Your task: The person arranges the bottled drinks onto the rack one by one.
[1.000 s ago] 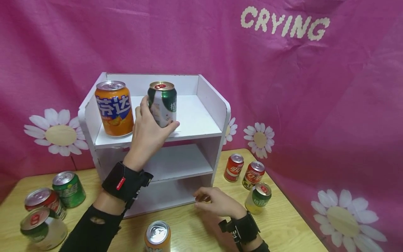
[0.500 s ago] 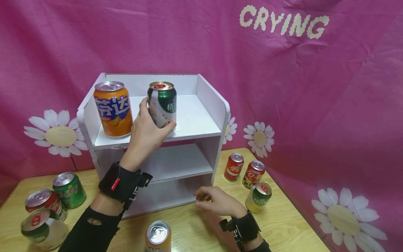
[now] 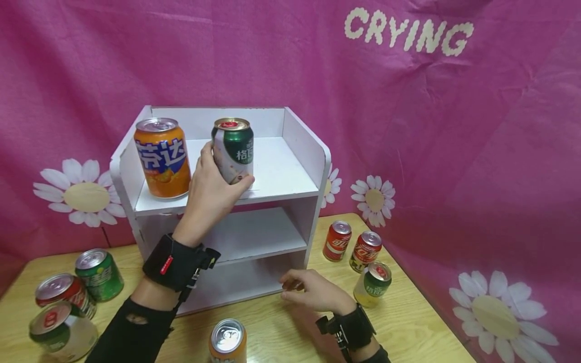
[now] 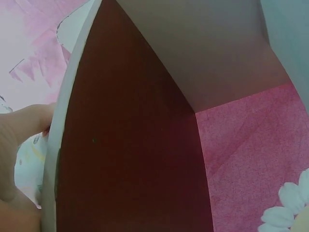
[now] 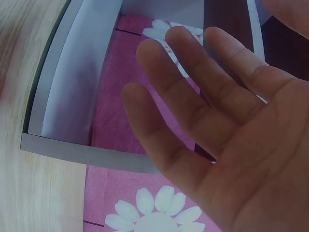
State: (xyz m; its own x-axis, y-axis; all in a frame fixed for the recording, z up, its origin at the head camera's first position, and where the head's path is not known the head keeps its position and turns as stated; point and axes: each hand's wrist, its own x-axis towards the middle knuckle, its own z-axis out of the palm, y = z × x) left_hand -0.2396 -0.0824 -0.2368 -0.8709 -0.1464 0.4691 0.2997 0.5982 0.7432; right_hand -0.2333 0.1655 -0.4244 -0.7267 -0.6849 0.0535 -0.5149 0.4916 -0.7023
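Note:
On the top board of a white shelf unit, my left hand holds a green and white drink can, thumb in front and fingers round its left side. The can is upright with its red pull tab up. Just left of it stands an orange soda can, close to my fingers. In the left wrist view, part of the hand shows beside the board's edge. My right hand hangs loosely curled near the unit's lower right corner, holding nothing; the right wrist view shows its fingers apart.
At the table's left are a green can, a red can and a green-cream can. Two red cans and a green-yellow can stand right. Another orange can is at the front. A pink cloth hangs behind.
The green and white can has turned slightly in my left hand, so more of its green label faces front. The right hand has stayed in place.

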